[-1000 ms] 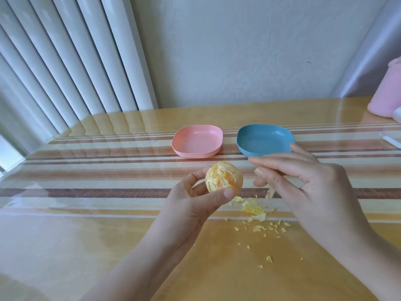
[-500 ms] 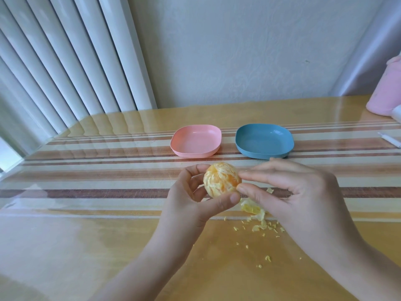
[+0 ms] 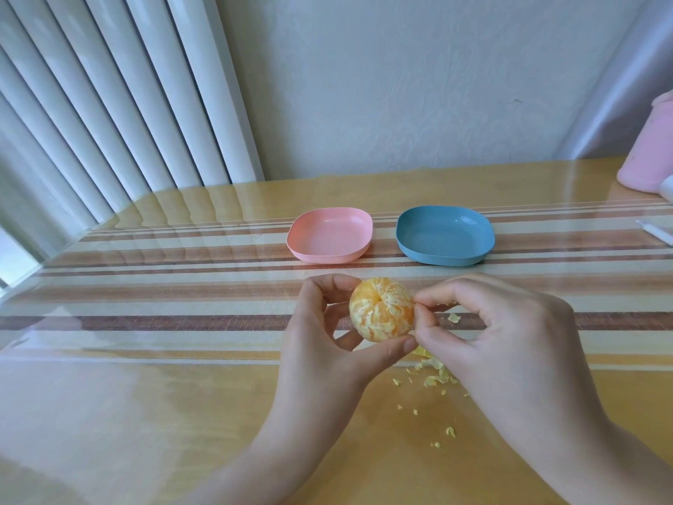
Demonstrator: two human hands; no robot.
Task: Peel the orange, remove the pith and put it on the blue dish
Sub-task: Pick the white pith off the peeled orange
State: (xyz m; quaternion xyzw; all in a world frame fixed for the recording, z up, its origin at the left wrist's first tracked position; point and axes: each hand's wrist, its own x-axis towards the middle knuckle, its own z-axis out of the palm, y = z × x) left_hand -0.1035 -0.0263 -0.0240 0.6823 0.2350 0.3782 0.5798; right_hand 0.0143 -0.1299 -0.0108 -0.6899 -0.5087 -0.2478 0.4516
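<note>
A peeled orange (image 3: 380, 309), streaked with white pith, is held above the table. My left hand (image 3: 320, 329) grips it from the left, thumb under it and fingers curled behind. My right hand (image 3: 499, 340) pinches at the orange's right side with thumb and forefinger. The blue dish (image 3: 445, 235) sits empty on the table beyond the hands, to the right.
An empty pink dish (image 3: 329, 235) stands left of the blue one. Small peel and pith scraps (image 3: 435, 369) lie on the table under my right hand. A pink container (image 3: 648, 154) stands at the far right edge, a white stick (image 3: 655, 232) near it.
My right hand has moved left from beside the orange to pinch its right side. My left hand has turned the orange so its centre faces up.
</note>
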